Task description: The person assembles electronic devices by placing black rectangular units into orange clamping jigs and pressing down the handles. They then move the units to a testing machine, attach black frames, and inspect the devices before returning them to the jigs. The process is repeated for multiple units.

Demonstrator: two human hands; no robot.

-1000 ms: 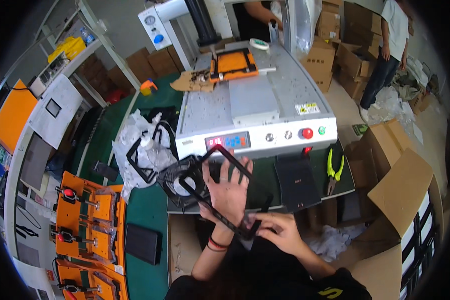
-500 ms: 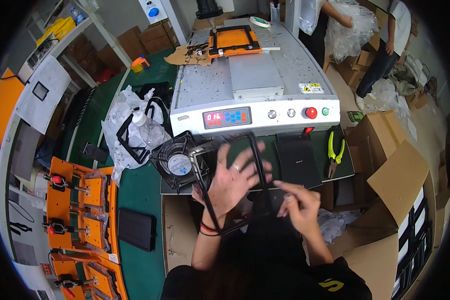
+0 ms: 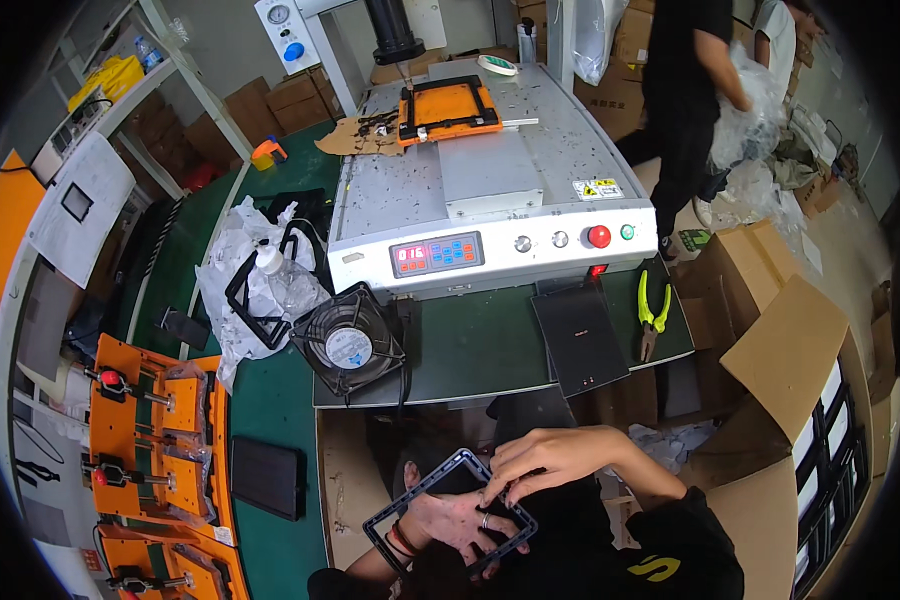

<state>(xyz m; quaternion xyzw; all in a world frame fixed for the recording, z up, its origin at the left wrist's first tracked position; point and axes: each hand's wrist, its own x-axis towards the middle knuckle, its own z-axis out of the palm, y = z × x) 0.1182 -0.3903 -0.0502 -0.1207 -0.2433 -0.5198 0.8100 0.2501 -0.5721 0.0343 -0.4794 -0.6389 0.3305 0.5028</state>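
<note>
A black rectangular frame (image 3: 390, 514), with small marks along its rim, is held low over my lap. My left hand (image 3: 452, 520) carries it from beneath, fingers splayed across the opening; the thumb sticks out past the upper edge. There is a ring on one finger and a red band at the wrist. At the upper right bar of the frame, my right hand (image 3: 545, 460) is closed in a pinch, thumb and fingertips together. Whatever sits between those fingertips is too small to make out.
Ahead stands a white machine (image 3: 560, 215) bearing an orange fixture (image 3: 450, 108). On the green bench are a fan (image 3: 348, 345), black sheets (image 3: 580, 340) and yellow-handled pliers (image 3: 653, 312). Orange clamp fixtures (image 3: 155, 440) line the left; an open cardboard box (image 3: 785, 365) stands right. People stand beyond.
Both hands and the frame have come down and closer to my body. My right hand has moved from beside the frame to pinch at its bar. A person at the back right has shifted left.
</note>
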